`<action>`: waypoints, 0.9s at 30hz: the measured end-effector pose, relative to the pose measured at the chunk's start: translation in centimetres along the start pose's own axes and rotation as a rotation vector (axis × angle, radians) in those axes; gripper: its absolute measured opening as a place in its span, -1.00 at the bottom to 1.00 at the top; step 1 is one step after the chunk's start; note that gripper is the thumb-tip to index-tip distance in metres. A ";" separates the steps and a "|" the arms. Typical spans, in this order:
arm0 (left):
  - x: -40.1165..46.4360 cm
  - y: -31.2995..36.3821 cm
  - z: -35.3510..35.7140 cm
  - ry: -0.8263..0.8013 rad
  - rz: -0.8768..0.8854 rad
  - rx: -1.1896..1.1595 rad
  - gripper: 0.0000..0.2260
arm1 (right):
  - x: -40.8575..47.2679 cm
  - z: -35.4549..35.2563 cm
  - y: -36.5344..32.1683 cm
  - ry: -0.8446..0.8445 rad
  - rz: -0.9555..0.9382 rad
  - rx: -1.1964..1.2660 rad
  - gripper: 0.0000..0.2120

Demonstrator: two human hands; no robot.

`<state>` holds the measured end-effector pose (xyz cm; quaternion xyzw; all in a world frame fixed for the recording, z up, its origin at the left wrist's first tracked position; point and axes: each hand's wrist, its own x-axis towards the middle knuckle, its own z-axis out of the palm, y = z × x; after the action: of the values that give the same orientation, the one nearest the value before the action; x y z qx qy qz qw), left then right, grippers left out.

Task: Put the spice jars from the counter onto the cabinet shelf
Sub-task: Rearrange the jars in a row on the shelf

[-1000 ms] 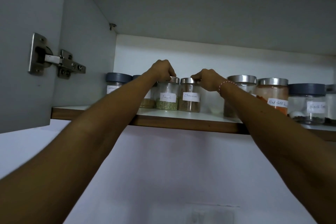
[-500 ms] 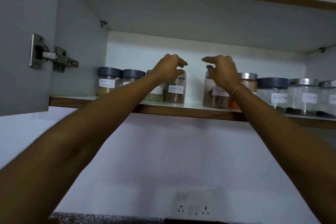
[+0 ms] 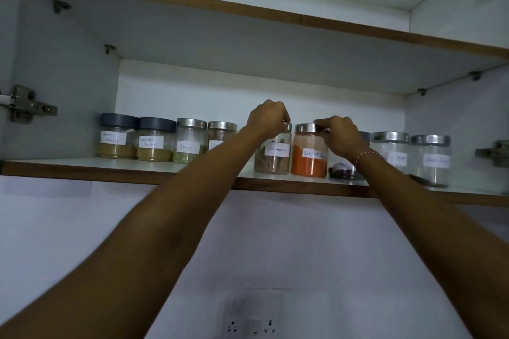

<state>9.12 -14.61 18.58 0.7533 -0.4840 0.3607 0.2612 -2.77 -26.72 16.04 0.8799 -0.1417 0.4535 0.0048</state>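
Note:
A row of labelled glass spice jars stands on the cabinet shelf (image 3: 137, 170). My left hand (image 3: 267, 120) grips the steel lid of the cinnamon jar (image 3: 274, 158), which holds brown sticks. My right hand (image 3: 340, 133) holds the lid of the red chilli jar (image 3: 309, 158), filled with orange-red powder. Both jars rest on the shelf, side by side. Left of them stand two grey-lidded jars of yellow powder (image 3: 118, 137) (image 3: 155, 142), a fennel jar (image 3: 190, 143) and another steel-lidded jar (image 3: 220, 135), partly hidden by my left forearm.
To the right stand a grey-lidded jar behind my right wrist and two steel-lidded jars (image 3: 389, 151) (image 3: 431, 159). An upper shelf (image 3: 248, 12) overhangs. A door hinge (image 3: 24, 103) sits at the left, another (image 3: 495, 153) at the right. A wall socket (image 3: 252, 316) is below.
Both hands moved right from the fennel and neighbouring jars, opened in between, and now close on the lids of the cinnamon and red chilli jars. The camera view has shifted right.

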 end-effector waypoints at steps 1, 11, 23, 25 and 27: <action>0.2 -0.2 0.0 -0.002 -0.008 0.024 -0.74 | 0.3 0.1 0.0 0.038 0.019 0.043 -0.72; 1.9 -4.1 0.9 -0.122 -0.050 0.036 -0.69 | 3.7 2.2 -0.5 0.075 0.035 0.064 -0.74; 2.9 -7.3 2.7 -0.034 -0.076 0.227 -0.70 | 7.3 7.0 -1.3 0.000 0.019 -0.077 -0.78; 3.3 -7.3 2.9 -0.080 -0.071 0.238 -0.67 | 7.6 7.1 -1.2 -0.054 -0.009 -0.094 -0.77; 3.8 -7.5 2.8 -0.112 -0.070 0.229 -0.65 | 7.8 7.1 -1.1 -0.105 -0.041 -0.106 -0.77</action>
<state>17.84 -15.73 19.58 0.8136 -0.4270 0.3614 0.1585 7.47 -28.51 18.20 0.9038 -0.1475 0.3982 0.0533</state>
